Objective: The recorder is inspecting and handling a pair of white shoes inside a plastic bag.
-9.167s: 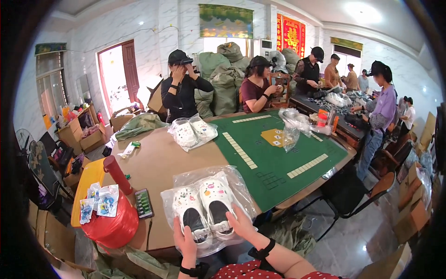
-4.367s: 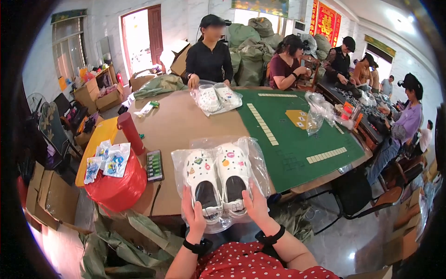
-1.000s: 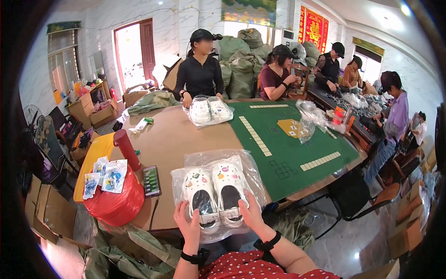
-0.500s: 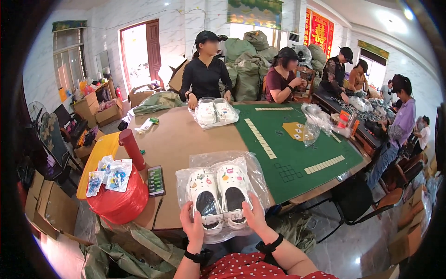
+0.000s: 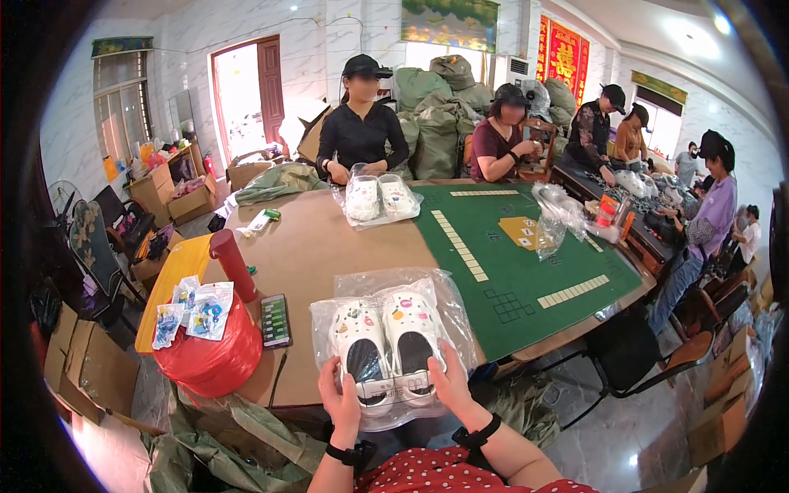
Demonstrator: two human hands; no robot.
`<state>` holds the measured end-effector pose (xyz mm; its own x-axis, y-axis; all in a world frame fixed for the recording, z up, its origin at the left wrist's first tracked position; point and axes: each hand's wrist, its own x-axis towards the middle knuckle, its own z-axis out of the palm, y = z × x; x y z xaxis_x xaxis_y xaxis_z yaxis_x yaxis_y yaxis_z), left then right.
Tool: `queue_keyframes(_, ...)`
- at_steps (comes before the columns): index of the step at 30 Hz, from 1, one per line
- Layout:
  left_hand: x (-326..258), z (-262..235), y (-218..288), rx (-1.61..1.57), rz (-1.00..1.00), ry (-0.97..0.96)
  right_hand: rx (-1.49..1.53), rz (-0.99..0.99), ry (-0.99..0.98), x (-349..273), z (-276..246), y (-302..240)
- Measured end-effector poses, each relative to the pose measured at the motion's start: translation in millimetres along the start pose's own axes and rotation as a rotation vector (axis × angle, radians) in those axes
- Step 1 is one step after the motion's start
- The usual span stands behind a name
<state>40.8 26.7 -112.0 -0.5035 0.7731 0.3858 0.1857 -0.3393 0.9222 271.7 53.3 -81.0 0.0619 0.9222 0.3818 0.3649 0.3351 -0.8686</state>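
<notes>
1. Head view: the person's left hand [image 5: 339, 400] and right hand [image 5: 450, 384] together hold a clear plastic bag [image 5: 393, 343] at the near edge of the tabletop [image 5: 320, 246], fingers curled up around its lower end.
2. Inside the bag lies a pair of white clog shoes with small coloured charms [image 5: 386, 338], side by side, toes pointing away from the person, black insoles showing.
3. Each wrist wears a black band, and red sleeves with white dots show at the lower edge.
4. Just left of the bag lies a dark phone with a lit screen [image 5: 275, 320], flat on the brown surface.
5. Further left stands a large red spool of plastic twine [image 5: 209, 361], with small clear packets of coloured charms [image 5: 197, 306] lying on top of it.
6. A dark red cylindrical bottle [image 5: 233, 264] stands upright behind the spool.
7. A green felt mat with pale markings [image 5: 518, 263] covers the right part of the tabletop.
8. At the far edge, a person in a black top and cap [image 5: 362, 131] has both hands at a second bagged pair of white clogs [image 5: 378, 199].
9. Green sacks [image 5: 436, 99] are piled behind that person.
</notes>
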Motion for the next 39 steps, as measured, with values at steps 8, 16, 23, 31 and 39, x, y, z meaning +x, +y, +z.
queue_keyframes(8, -1, 1, 7, 0.016, 0.012, -0.009, -0.011, -0.03, 0.01, 0, 0, 3)
queue_keyframes(16, 0, 1, -1, 0.0, -0.001, 0.0, 0.011, -0.035, 0.008, 0, 0, 3)
queue_keyframes(23, -1, 0, 3, 0.046, 0.023, -0.028, -0.036, -0.036, 0.012, 0, 0, 4)
queue_keyframes(31, 0, 0, 6, 0.014, 0.008, -0.033, -0.035, -0.04, 0.017, 0, 0, 2)
queue_keyframes(39, -1, 1, 9, 0.041, 0.014, -0.021, -0.015, -0.037, 0.012, 0, 0, 4)
